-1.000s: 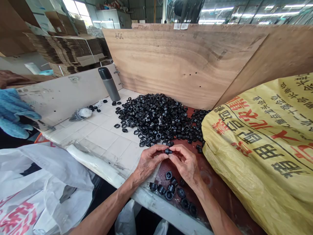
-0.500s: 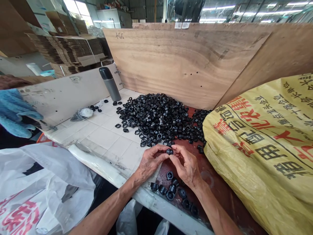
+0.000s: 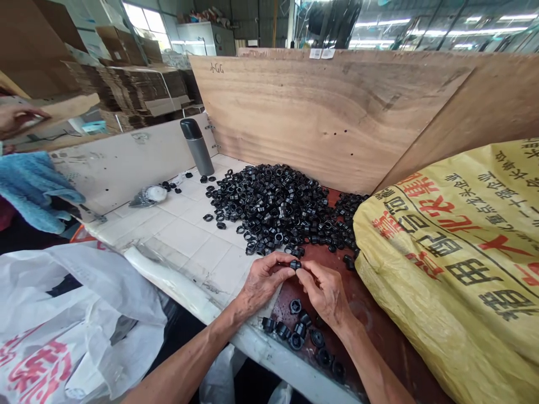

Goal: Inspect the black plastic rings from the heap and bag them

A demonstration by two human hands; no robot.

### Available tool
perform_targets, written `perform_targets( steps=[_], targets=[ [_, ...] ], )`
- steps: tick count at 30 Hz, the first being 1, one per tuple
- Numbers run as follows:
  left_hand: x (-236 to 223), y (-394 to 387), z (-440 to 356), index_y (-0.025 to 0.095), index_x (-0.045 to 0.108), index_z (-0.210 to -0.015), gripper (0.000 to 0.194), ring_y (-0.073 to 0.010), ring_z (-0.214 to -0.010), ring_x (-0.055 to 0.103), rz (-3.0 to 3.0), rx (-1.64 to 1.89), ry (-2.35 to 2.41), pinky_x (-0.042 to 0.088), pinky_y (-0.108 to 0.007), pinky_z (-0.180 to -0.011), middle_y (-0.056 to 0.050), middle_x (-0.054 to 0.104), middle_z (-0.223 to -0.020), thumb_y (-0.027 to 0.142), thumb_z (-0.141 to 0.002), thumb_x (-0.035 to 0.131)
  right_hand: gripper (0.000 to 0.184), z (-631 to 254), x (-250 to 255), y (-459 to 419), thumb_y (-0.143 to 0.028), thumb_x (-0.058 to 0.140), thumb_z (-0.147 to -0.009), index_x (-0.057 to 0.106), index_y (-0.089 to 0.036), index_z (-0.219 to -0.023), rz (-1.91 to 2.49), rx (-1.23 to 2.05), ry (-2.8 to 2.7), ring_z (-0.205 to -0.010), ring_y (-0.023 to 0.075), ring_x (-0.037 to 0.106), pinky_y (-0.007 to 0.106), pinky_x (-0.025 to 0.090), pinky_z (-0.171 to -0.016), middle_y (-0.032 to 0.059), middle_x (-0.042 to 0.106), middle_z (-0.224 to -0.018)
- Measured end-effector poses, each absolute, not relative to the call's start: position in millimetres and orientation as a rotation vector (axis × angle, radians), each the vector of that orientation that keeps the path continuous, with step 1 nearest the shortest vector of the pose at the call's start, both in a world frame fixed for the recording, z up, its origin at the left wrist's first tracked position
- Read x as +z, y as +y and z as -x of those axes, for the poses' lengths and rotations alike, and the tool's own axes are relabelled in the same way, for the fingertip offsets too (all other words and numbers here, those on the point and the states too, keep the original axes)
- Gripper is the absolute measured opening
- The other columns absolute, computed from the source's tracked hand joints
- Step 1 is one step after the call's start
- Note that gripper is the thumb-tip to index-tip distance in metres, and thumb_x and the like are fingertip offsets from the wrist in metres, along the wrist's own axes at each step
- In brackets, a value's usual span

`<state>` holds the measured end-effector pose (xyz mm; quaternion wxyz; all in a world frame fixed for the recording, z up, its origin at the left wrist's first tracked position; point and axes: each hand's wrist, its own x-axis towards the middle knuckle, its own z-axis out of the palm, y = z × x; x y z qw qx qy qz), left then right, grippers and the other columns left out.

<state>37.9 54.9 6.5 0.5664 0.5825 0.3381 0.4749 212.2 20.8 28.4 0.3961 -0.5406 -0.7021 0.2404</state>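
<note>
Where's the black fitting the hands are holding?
In the head view, the black fitting sits at lower centre, pinched between the left hand and right hand, just in front of the heap of black fittings.

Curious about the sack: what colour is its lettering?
Red and black, on a yellow sack, best in the head view.

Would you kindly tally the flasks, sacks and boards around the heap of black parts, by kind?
Grey vacuum flask with black cap: 1
Yellow printed woven sack: 1
White plastic bag with red print: 1
Plywood boards: 2
White panel: 1
Total: 6
</note>
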Motion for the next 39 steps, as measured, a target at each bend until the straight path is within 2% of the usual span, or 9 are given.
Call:
perform_targets(
  steps=[3,8,10,14,20,24,27,31,39],
  targets=[
    [6.4,54.5,-38.2,0.018,0.074,-0.103,0.023,-0.0209,-0.097,0.069,-1.381,1.112,0.797,0.053,-0.033,-0.092,-0.008,0.074,-0.103,0.031,-0.084,0.075,0.033,-211.3,24.8,22.0,-0.036,0.054,-0.097,0.059,-0.021,-0.067,1.405,0.532,-1.720,-0.055,0.0139,0.053,0.025,0.041,-0.057,-0.0004,0.059,-0.060],
    [5.0,55.2,-39.1,0.019,0.074,-0.102,0.023,-0.0196,-0.094,0.069,-1.348,1.135,0.797,0.054,-0.030,-0.088,-0.006,0.074,-0.101,0.031,-0.083,0.075,0.022,-211.5,23.7,23.0,-0.034,0.060,-0.093,0.065,-0.019,-0.108,1.285,0.563,-1.669,-0.080,0.0184,0.067,0.026,0.052,-0.072,0.0067,0.071,-0.094],
    [4.6,55.7,-38.8,0.019,0.074,-0.103,0.022,-0.0192,-0.093,0.069,-1.381,1.123,0.802,0.054,-0.030,-0.088,-0.006,0.073,-0.100,0.030,-0.084,0.075,0.019,-213.4,22.3,23.5,-0.033,0.055,-0.096,0.067,-0.019,-0.099,1.289,0.532,-1.718,-0.071,0.0175,0.065,0.026,0.050,-0.068,0.0051,0.070,-0.082],
    [5.3,55.8,-38.5,0.018,0.074,-0.104,0.023,-0.0201,-0.094,0.069,-1.396,1.099,0.786,0.054,-0.032,-0.088,-0.007,0.073,-0.101,0.030,-0.085,0.073,0.042,-215.8,20.4,23.8,-0.038,0.043,-0.101,0.063,-0.020,-0.069,1.357,0.479,-1.738,-0.051,0.0139,0.055,0.024,0.042,-0.054,0.0003,0.058,-0.055],
    [6.4,56.1,-38.8,0.016,0.072,-0.102,0.025,-0.0206,-0.092,0.068,-1.299,1.113,0.812,0.053,-0.032,-0.086,-0.008,0.073,-0.099,0.032,-0.083,0.074,0.043,-211.5,31.1,19.8,-0.041,0.046,-0.100,0.061,-0.020,-0.065,1.372,0.594,-1.687,-0.052,0.0130,0.055,0.023,0.041,-0.054,-0.0010,0.056,-0.056],
    [7.0,56.3,-38.4,0.016,0.072,-0.101,0.025,-0.0195,-0.090,0.068,-1.282,1.108,0.816,0.053,-0.030,-0.084,-0.007,0.074,-0.098,0.032,-0.083,0.075,0.020,-211.2,33.5,19.7,-0.037,0.060,-0.092,0.067,-0.018,-0.092,1.343,0.633,-1.697,-0.062,0.0143,0.059,0.023,0.045,-0.059,0.0006,0.065,-0.073],
    [7.2,56.2,-38.4,0.016,0.072,-0.101,0.024,-0.0200,-0.091,0.068,-1.276,1.096,0.807,0.053,-0.031,-0.086,-0.007,0.074,-0.098,0.032,-0.083,0.074,0.019,-211.7,32.0,21.0,-0.034,0.060,-0.092,0.065,-0.019,-0.082,1.359,0.597,-1.705,-0.062,0.0146,0.058,0.024,0.046,-0.061,0.0004,0.063,-0.069],
    [6.0,56.4,-38.5,0.017,0.071,-0.103,0.023,-0.0203,-0.093,0.068,-1.296,1.059,0.809,0.053,-0.032,-0.087,-0.007,0.074,-0.100,0.030,-0.085,0.072,0.017,-209.2,29.4,22.7,-0.033,0.060,-0.091,0.066,-0.019,-0.097,1.352,0.633,-1.635,-0.073,0.0173,0.064,0.025,0.050,-0.067,0.0044,0.070,-0.084],
    [6.6,55.3,-40.6,0.021,0.071,-0.103,0.015,-0.0202,-0.103,0.067,-1.608,1.088,0.786,0.051,-0.033,-0.096,-0.006,0.072,-0.107,0.026,-0.090,0.067,0.030,-204.9,29.4,22.2,-0.039,0.051,-0.096,0.060,-0.020,-0.074,1.491,0.732,-1.522,-0.056,0.0135,0.057,0.022,0.043,-0.054,-0.0003,0.061,-0.062]
  ],
)
